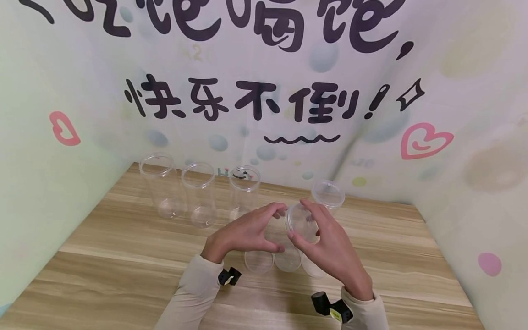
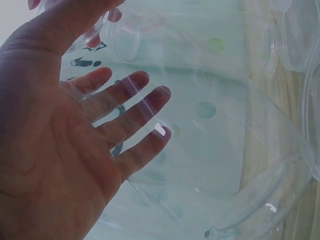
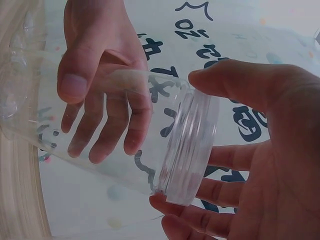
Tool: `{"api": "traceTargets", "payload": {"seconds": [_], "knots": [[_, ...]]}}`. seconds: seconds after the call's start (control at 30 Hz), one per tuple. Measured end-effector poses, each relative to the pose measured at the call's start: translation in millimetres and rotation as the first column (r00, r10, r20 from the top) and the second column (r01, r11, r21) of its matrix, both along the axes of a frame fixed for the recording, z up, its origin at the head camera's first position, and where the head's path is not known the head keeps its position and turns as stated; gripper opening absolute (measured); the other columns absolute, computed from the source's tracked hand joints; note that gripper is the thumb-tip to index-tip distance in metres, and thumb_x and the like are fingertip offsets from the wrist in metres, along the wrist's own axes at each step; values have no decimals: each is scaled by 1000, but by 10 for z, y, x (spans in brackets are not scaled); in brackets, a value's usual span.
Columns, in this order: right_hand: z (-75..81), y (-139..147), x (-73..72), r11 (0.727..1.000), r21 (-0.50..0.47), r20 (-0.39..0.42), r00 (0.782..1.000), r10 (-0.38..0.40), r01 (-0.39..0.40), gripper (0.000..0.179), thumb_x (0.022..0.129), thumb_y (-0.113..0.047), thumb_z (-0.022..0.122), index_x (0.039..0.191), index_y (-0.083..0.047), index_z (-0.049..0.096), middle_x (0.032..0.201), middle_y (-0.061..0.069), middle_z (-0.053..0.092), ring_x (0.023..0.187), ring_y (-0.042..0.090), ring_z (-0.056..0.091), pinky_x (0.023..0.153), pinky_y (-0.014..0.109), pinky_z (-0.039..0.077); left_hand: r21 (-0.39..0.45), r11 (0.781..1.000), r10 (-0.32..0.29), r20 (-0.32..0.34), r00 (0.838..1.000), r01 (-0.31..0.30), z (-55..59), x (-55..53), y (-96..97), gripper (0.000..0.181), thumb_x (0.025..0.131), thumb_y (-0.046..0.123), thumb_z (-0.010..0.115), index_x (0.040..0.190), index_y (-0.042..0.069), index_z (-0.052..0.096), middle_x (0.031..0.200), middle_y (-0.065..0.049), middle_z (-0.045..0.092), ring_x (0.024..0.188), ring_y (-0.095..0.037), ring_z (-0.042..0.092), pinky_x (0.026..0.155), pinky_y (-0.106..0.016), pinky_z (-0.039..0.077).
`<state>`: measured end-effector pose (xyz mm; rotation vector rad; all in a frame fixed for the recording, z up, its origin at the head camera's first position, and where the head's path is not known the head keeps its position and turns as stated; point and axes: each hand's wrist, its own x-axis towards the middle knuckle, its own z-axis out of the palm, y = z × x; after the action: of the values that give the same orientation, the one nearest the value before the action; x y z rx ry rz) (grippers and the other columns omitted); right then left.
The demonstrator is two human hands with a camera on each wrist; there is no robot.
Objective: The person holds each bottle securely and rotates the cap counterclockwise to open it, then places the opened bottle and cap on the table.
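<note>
A clear plastic jar (image 3: 115, 120) with a ribbed translucent lid (image 3: 190, 145) is held up in the middle, above the table. My right hand (image 1: 332, 243) grips it at the lid, thumb on one side and fingertips on the other. My left hand (image 2: 80, 130) is beside the jar body, its fingers spread and fairly straight. Those fingers (image 3: 102, 130) show through the clear wall in the right wrist view, and the left thumb overlaps the jar's edge. Several round clear pieces, among them a disc (image 1: 259, 262), show on the table below the hands.
Three clear jars stand in a row at the back left, one of them a tall jar (image 1: 158, 185). Another lidded jar (image 1: 327, 195) stands behind my right hand. The wooden table (image 1: 136, 284) meets a printed backdrop (image 1: 231, 151) at the back and sides.
</note>
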<state>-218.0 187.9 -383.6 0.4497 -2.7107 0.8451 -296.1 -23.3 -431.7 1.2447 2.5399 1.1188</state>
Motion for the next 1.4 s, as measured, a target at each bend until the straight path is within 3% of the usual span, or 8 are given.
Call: {"api": "traceTargets", "payload": {"seconds": [0.23, 0.57, 0.93, 1.4], "knots": [[12, 7, 12, 1000, -2, -9, 1000, 13, -13, 69, 85, -33, 76, 145, -17, 46, 138, -2, 54, 107, 14, 57, 77, 31, 51, 4, 1000, -5, 11, 1000, 5, 7, 5, -2, 82, 79, 34, 83, 145, 16, 38, 135, 0, 56, 127, -14, 53, 105, -36, 45], [16, 22, 19, 999, -4, -7, 999, 46, -46, 69, 85, -26, 75, 147, -18, 45, 142, 0, 52, 114, 17, 57, 79, 33, 50, 7, 1000, -17, 7, 1000, 17, 0, -2, -1, 81, 78, 33, 83, 144, 14, 39, 135, -1, 56, 127, -16, 53, 105, -35, 45], [13, 27, 28, 996, -36, -4, 997, 77, -77, 69, 85, -21, 73, 147, -18, 44, 144, 1, 49, 122, 24, 54, 89, 46, 50, -2, 1000, -22, 17, 1000, 22, -1, -4, 1, 82, 79, 34, 83, 145, 14, 38, 136, -1, 55, 127, -15, 52, 106, -35, 45], [25, 19, 18, 993, -65, -33, 995, 99, -101, 73, 79, -14, 74, 146, -17, 43, 142, 3, 50, 119, 22, 54, 83, 40, 50, 8, 1000, -16, 38, 999, 16, 21, 11, -14, 83, 78, 34, 83, 145, 13, 38, 136, -6, 56, 128, -17, 52, 106, -37, 45]]}}
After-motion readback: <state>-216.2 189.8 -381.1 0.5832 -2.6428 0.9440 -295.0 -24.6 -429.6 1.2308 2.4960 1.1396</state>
